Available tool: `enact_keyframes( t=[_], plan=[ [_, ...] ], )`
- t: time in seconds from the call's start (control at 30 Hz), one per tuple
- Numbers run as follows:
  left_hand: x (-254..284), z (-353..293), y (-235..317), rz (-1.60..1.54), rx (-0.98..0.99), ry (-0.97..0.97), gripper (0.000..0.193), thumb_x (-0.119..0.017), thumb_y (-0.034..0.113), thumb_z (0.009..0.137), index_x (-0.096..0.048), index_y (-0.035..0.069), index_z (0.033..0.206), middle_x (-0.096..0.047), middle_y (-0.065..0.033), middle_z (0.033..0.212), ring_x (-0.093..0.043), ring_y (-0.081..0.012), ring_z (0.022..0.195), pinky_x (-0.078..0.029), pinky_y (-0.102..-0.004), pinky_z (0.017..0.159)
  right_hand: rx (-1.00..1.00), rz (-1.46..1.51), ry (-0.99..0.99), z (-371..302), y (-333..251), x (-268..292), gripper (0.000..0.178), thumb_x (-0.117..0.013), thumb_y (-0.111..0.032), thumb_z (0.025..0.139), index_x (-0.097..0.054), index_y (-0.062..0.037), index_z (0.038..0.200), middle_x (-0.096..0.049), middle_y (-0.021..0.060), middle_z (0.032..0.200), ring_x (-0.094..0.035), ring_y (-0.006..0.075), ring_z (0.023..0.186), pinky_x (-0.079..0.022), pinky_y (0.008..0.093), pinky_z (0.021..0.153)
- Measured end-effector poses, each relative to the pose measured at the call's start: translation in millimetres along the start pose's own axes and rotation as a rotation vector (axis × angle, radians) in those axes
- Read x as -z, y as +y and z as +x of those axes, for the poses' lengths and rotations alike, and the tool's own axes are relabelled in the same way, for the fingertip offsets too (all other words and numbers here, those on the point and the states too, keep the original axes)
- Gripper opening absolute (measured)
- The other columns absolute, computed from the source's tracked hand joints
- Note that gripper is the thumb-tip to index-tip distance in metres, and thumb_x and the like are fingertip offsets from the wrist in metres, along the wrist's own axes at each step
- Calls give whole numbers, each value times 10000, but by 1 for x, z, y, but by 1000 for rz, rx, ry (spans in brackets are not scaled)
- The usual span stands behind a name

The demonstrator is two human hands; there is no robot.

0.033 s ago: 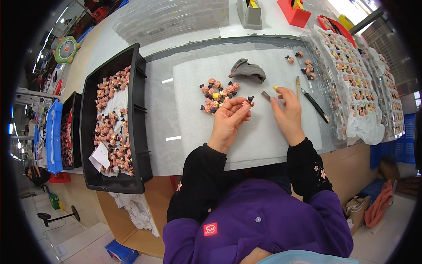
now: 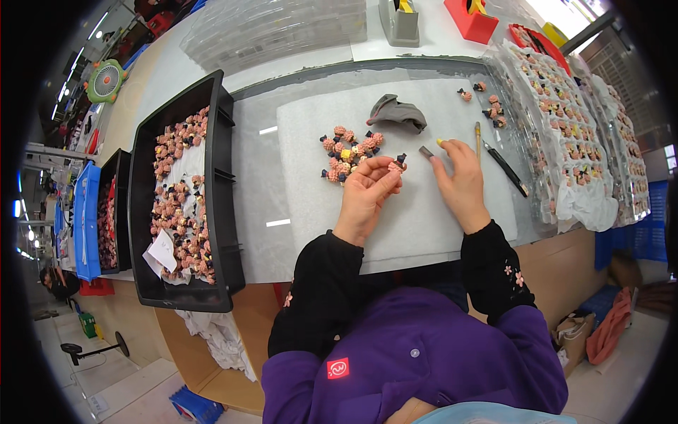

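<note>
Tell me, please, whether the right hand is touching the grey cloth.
Apart: the head view shows a strip of white sheet between the right hand and the grey cloth.

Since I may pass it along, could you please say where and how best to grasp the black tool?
The black tool lies flat, thick handle nearest, thin tip pointing away, so probably grip mid-handle, from above on the near side.
</note>
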State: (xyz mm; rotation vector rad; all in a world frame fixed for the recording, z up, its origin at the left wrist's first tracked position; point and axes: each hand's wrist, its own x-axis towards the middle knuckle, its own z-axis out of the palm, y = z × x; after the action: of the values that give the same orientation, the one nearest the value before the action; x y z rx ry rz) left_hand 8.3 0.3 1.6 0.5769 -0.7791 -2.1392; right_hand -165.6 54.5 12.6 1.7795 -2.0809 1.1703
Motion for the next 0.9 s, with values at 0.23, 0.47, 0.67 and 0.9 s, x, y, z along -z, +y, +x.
enact_keyframes(
  t=[0.23, 0.47, 0.67, 0.9],
  plan=[
    [1, 0, 0, 58, -41, 4, 355, -616, -4, 769, -512, -8, 1108, -583, -45, 905, -557, -106, 792, -463, -226, 694, -22, -173, -327, 12, -15, 0, 246, -579, -44, 763, -575, -1, 1005, -581, 112, 837, -567, 216, 810, -448, 294, 689],
    [-2, -3, 4, -10, -24, 46, 308, -571, -13, 801, -519, -6, 1104, -582, -55, 927, -573, -133, 832, -477, -262, 765, -530, 1085, -302, 16, -20, -20, 332, -508, -36, 844, -453, 22, 1166, -553, 71, 903, -565, 118, 714, -465, 230, 635],
    [-2, 3, -3, -23, -69, 49, 247, -534, 5, 835, -489, 15, 1078, -568, -72, 972, -591, -175, 849, -486, -284, 786, -594, 1254, -330, 9, -17, -23, 345, -487, -39, 855, -428, 31, 1188, -563, 66, 868, -562, 104, 706, -457, 224, 622],
    [1, 4, -4, 94, -41, 15, 333, -552, 9, 825, -489, 5, 1153, -562, -47, 958, -580, -159, 843, -482, -267, 766, -593, 1234, -302, 12, -19, -17, 273, -489, -43, 854, -522, 22, 1117, -587, 54, 809, -553, 91, 674, -445, 208, 586]
  ],
)
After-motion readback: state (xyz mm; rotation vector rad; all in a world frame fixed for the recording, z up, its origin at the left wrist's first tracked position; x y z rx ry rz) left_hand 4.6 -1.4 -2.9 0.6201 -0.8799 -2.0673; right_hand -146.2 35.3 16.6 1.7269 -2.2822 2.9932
